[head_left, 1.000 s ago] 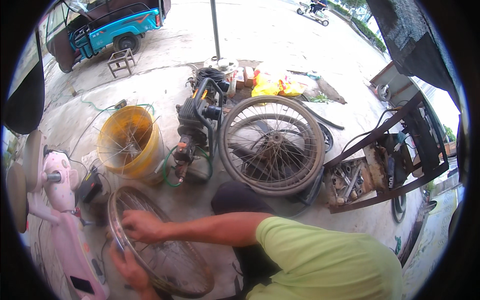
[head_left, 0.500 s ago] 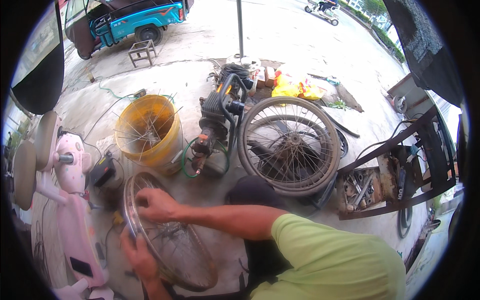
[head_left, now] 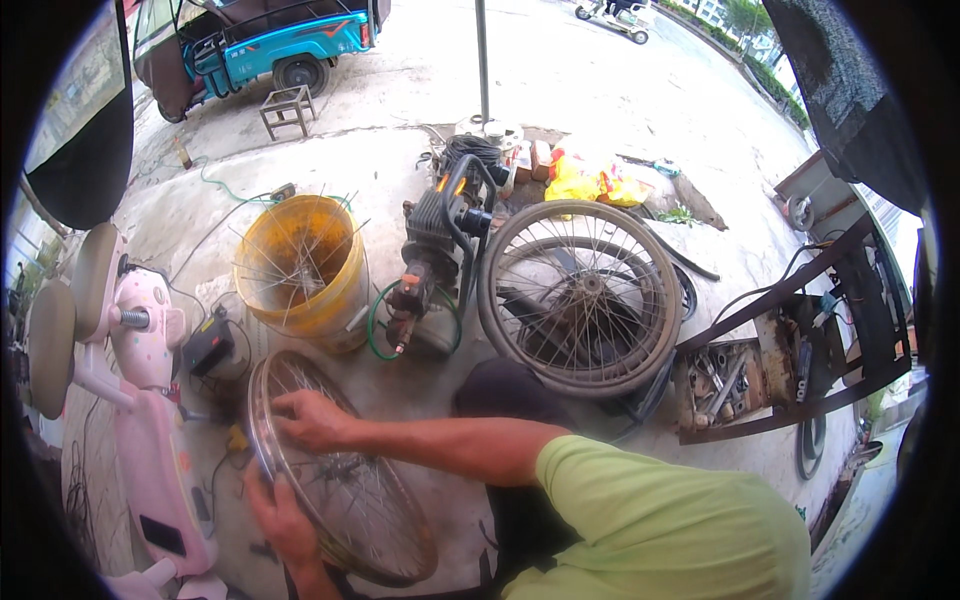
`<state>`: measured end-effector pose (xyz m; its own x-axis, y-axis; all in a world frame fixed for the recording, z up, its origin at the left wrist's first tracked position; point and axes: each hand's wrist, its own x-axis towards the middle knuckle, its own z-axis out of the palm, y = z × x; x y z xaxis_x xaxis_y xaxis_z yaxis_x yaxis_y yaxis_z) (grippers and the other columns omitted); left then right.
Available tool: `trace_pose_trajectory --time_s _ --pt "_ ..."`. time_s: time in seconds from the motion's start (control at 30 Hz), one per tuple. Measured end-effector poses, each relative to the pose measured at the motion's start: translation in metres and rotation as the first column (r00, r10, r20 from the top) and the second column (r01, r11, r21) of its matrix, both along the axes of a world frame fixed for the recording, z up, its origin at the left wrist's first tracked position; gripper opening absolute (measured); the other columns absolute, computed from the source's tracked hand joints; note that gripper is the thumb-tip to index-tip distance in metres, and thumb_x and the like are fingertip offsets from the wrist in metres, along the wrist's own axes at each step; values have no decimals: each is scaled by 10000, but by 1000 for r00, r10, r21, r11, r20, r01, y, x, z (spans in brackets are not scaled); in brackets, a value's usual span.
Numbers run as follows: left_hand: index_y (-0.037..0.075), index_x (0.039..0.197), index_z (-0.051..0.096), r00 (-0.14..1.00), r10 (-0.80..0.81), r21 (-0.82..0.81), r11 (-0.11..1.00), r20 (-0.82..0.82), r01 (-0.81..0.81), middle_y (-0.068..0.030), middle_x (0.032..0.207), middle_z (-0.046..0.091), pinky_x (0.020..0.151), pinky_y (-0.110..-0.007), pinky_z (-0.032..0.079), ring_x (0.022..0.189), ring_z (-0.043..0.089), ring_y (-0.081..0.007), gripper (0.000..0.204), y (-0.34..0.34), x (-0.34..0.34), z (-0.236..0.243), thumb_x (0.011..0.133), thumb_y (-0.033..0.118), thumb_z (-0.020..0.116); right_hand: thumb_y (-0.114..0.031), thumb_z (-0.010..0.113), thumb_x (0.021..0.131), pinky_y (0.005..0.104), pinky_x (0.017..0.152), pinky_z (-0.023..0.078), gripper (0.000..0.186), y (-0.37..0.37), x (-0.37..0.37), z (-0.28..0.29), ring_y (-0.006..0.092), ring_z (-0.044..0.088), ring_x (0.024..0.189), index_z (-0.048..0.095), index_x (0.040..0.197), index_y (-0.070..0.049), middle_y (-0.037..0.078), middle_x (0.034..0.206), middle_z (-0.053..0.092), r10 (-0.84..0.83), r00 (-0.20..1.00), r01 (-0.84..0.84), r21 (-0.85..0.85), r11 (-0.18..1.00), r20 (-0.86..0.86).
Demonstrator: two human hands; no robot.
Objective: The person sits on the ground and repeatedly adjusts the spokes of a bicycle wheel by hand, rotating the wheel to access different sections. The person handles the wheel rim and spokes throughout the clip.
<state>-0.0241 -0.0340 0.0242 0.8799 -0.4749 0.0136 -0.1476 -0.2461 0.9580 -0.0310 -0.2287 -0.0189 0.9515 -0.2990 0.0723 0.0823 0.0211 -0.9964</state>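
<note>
A bare bicycle wheel with a metal rim and spokes [head_left: 420, 530] stands tilted at the lower left. My left hand [head_left: 285, 520] grips the rim's near outer side from below. My right hand [head_left: 310, 420] reaches across from the right, its fingers pinched at the rim's inner side among the spokes; what they hold, if anything, is hidden. Just left of the rim lies a small yellow object [head_left: 237, 440] with a cord. A black device [head_left: 210, 345] sits behind it.
Pink kick scooter [head_left: 150, 450] at left; yellow bucket with spokes [head_left: 340, 290], compressor [head_left: 425, 250], stacked wheels [head_left: 640, 360], yellow bags [head_left: 575, 180] ahead; metal frame with wrenches [head_left: 750, 420] at right. Blue cargo tricycle [head_left: 250, 40], metal stool [head_left: 285, 110], pole, rider on white vehicle [head_left: 620, 20] farther off.
The camera view has shifted, so surroundings sit farther right and slightly higher than a second ago. Both my hands stay on the wheel. The distant rider has moved left relative to the scene.
</note>
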Motion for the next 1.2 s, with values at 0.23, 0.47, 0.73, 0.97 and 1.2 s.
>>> trace_pose_trajectory --time_s 0.23,0.47,0.73,0.97,1.2 --pt "-28 1441 533 999 7 -66 998 -53 -11 -129 1296 607 961 -340 500 1087 612 -206 411 -2 -4 1 1048 89 532 -317 667 1007 455 779 540 327 7 8 -18 371 743 880 754 1113 -20 266 969 730 -73 996 77 -62 995 59" --pt "-20 1462 517 998 34 -96 995 -60 -40 -87 1202 615 836 -288 512 960 627 -156 417 -8 -8 -1 1070 120 543 -346 680 982 499 807 536 340 13 0 -13 462 695 967 753 1039 -18 246 1003 718 -203 979 202 -156 967 12" --pt "-30 1439 558 999 2 -36 999 39 -1 -117 1321 638 1060 -358 483 1174 617 -218 417 -10 -1 3 1035 70 544 -238 692 954 468 891 554 291 13 16 -41 444 702 1010 753 1134 -18 240 1094 733 -151 987 157 -147 977 52" --pt "-30 1432 555 998 33 -56 998 -45 -35 -131 1210 686 925 -331 553 1043 677 -183 422 -4 -9 17 1035 96 615 -201 716 1016 363 753 542 209 15 8 -8 216 702 823 782 1084 -15 160 939 744 -105 993 96 -156 983 -50" --pt "-32 1443 546 996 77 -58 996 53 -74 -128 1208 678 904 -330 570 1080 669 -182 458 2 -3 11 1021 96 669 -194 708 1009 385 801 558 231 16 0 -2 251 729 884 767 1152 -23 164 994 755 15 1000 -17 -167 986 -18"
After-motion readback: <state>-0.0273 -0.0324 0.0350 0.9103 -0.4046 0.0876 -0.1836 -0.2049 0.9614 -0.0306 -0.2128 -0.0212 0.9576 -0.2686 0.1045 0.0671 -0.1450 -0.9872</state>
